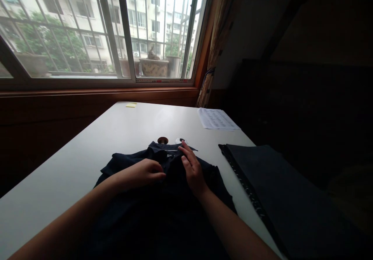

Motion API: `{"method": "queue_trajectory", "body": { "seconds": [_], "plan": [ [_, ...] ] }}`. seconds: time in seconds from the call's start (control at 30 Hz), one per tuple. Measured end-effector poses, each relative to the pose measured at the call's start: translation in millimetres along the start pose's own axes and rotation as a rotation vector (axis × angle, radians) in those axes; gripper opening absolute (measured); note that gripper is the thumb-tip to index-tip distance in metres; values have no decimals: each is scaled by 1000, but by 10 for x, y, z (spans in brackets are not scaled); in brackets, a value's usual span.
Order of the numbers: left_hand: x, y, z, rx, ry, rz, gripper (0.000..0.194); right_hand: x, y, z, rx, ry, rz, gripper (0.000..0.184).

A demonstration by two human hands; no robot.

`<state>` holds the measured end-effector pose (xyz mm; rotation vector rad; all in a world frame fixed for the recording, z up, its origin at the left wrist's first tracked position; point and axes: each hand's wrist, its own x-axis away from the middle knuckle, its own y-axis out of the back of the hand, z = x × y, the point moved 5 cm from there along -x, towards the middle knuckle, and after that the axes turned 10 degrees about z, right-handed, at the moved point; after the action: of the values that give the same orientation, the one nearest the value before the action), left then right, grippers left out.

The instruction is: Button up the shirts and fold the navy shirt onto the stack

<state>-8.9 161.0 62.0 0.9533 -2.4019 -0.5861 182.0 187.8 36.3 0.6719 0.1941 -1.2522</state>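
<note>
A dark navy shirt (163, 213) lies spread on the white table, its collar (166, 146) toward the window and a small label inside the neck. My left hand (149, 171) is closed at the left side of the neck opening, thumb and fingers pinched on the shirt's edge. Across the opening, my right hand (193, 171) rests on the right side of the collar with its fingers stretched out. Just beyond the collar are a brown round object (162, 140) and a whitish round object (178, 141), the second partly behind my right fingertips. The shirt's lower part is very dark.
On the right edge of the white table (72, 163) lies a folded dark cloth (271, 182) with a patterned border. Printed sheets (218, 119) sit at the far right corner, a yellow sticky note (131, 105) at the far left. Behind stand a barred window and a curtain (217, 39).
</note>
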Motion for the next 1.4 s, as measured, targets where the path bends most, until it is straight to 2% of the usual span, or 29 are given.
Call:
{"method": "queue_trajectory", "body": {
  "seconds": [0.1,0.2,0.37,0.47,0.6,0.67,0.77,0.83,0.9,1.07,1.27,1.4],
  "plan": [
    [56,-179,99,151,80,37,33,20,-15,-28,1,7,17,41],
    [46,-337,215,204,60,-2,35,38,-68,-75,43,18,66,47],
    [25,-442,407,331,116,-44,42,39,-120,-69,220,38,78,54],
    [55,-426,415,420,113,-23,43,21,-23,109,341,61,-27,44],
    [117,-399,369,479,86,22,43,7,140,504,461,54,-150,23],
    [145,-394,359,480,75,37,42,22,120,678,441,36,-86,17],
    [171,-379,362,465,21,23,40,124,-91,794,307,-17,184,14],
    [177,-370,378,446,-15,5,37,255,-253,771,237,-80,323,10],
    [177,-362,403,423,-26,-14,35,391,-362,701,213,-134,360,7],
    [169,-372,440,423,1,-1,35,585,-439,503,168,-194,304,9],
    [156,-388,429,441,23,-46,35,603,-416,371,108,-241,289,8],
    [132,-393,423,368,38,-70,34,594,-410,324,72,-280,296,6]
  ]
}}
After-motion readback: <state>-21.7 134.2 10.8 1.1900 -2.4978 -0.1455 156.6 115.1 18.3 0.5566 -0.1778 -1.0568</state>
